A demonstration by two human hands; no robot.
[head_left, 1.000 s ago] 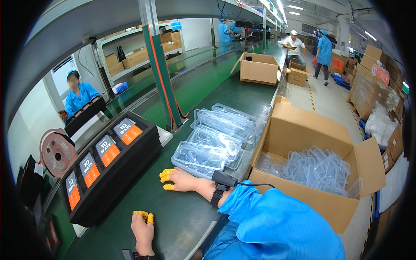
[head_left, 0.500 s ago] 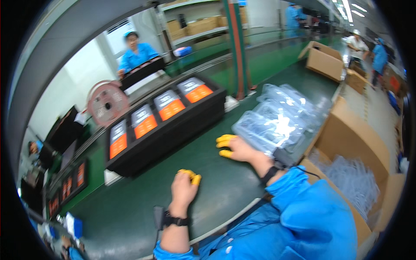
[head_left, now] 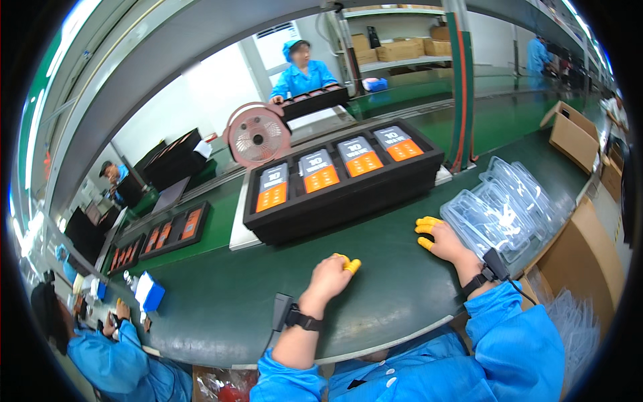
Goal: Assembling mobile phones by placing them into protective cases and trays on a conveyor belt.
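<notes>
My left hand (head_left: 331, 276), its fingertips in yellow finger cots, rests loosely curled low over the green belt (head_left: 254, 298); nothing shows in it. To the right, my right hand (head_left: 442, 239), also in yellow finger cots, has thumb and fingers apart and holds nothing. It is just left of a heap of clear plastic trays (head_left: 506, 208); I cannot tell whether it touches them. Beyond both hands lies a long black foam tray (head_left: 348, 201) holding several grey-and-orange boxes (head_left: 319, 171) in its recesses.
A pink fan (head_left: 257, 135) stands behind the foam tray. At the right are an open carton (head_left: 576, 258) of clear plastic pieces and a smaller carton (head_left: 575, 137). A green post (head_left: 462, 100) rises beyond the belt. Co-workers in blue sit across and at the left.
The view has swung left, so the whole scene sits farther right and the left-hand co-worker shows more. Both my hands keep about the same places over the belt.
</notes>
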